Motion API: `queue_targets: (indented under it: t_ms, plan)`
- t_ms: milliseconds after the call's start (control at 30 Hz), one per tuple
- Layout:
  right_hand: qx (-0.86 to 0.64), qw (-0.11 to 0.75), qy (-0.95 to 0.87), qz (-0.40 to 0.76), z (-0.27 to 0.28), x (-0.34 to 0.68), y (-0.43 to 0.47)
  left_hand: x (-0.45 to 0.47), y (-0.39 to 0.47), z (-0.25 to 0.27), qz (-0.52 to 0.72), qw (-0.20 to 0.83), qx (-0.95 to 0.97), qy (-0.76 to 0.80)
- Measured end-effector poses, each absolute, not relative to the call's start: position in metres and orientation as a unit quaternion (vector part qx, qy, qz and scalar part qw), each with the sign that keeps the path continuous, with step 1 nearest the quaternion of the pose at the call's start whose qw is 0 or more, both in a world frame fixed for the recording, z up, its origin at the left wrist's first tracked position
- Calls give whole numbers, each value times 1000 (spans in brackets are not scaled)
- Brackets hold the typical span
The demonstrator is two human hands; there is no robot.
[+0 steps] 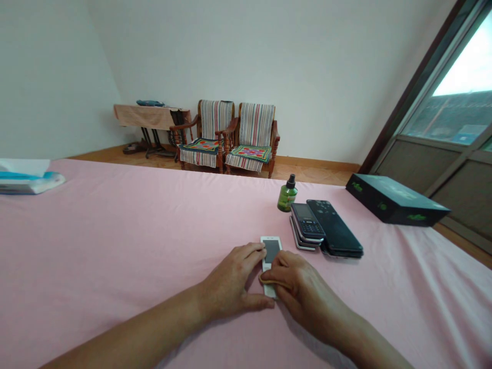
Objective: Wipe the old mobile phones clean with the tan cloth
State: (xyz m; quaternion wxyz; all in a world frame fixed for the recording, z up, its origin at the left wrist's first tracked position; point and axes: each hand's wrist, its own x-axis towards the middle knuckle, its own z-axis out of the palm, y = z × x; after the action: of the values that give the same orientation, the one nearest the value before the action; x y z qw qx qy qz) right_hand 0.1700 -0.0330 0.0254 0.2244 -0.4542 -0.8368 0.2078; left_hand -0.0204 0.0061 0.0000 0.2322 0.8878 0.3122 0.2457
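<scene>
A white mobile phone [272, 249] with a grey screen lies flat on the pink cloth, its lower half partly covered by my hands. My left hand [234, 277] grips it from the left, fingertips on the upper left edge and thumb at the bottom end. Pinched in my right hand [298, 279] is a thin folded yellow-brown cloth [274, 281], pressed against the phone's lower part over the keys. Behind my right hand, a keypad phone [307, 221] tops a small stack of phones. Beside that lie stacked black smartphones [334, 225].
A green spray bottle [287, 195] with a black top stands behind the phones. Farther right sits a black box [395, 199]. A tissue pack [31, 180] is at the far left of the pink-covered surface [115, 230]. Two wooden armchairs [251, 125] stand by the wall.
</scene>
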Motion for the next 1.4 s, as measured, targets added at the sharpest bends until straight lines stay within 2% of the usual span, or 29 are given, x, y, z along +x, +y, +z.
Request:
queue_targets:
  t_ms: [233, 533, 667, 867, 1133, 1400]
  plan:
    - [-498, 239, -805, 216, 26, 183, -31, -20, 5, 0, 245, 226, 888, 316]
    - [-556, 205, -786, 174, 33, 210, -27, -20, 4, 1, 230, 224, 883, 343]
    - [-543, 251, -778, 193, 36, 211, -28, -20, 4, 1, 220, 226, 883, 348]
    - [-514, 240, -780, 265, 32, 207, -33, -20, 4, 0, 230, 223, 883, 344]
    - [-505, 220, -794, 255, 26, 203, -34, -20, 4, 1, 231, 224, 883, 342]
    - [-485, 240, -803, 249, 26, 191, -33, -21, 5, -2, 241, 225, 882, 335]
